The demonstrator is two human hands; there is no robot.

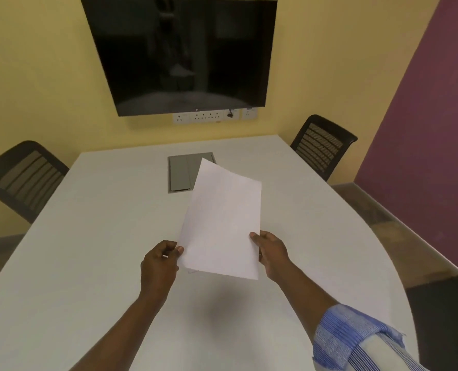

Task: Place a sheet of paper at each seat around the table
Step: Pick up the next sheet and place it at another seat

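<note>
White paper (222,220) is held up above the middle of the white table (88,236), tilted with its far end raised. My left hand (159,266) pinches its lower left corner. At the right edge, my right hand (272,251) grips it with the thumb on top. A second sheet edge shows just beneath the lower left corner, so it may be a thin stack. A black mesh chair (21,178) stands at the table's left side, and another black chair (322,145) at the far right.
A grey cable hatch (181,172) is set into the table beyond the paper. A dark wall screen (185,54) hangs over a row of sockets (211,115). A black chair back (447,317) is at the near right. A purple wall runs along the right.
</note>
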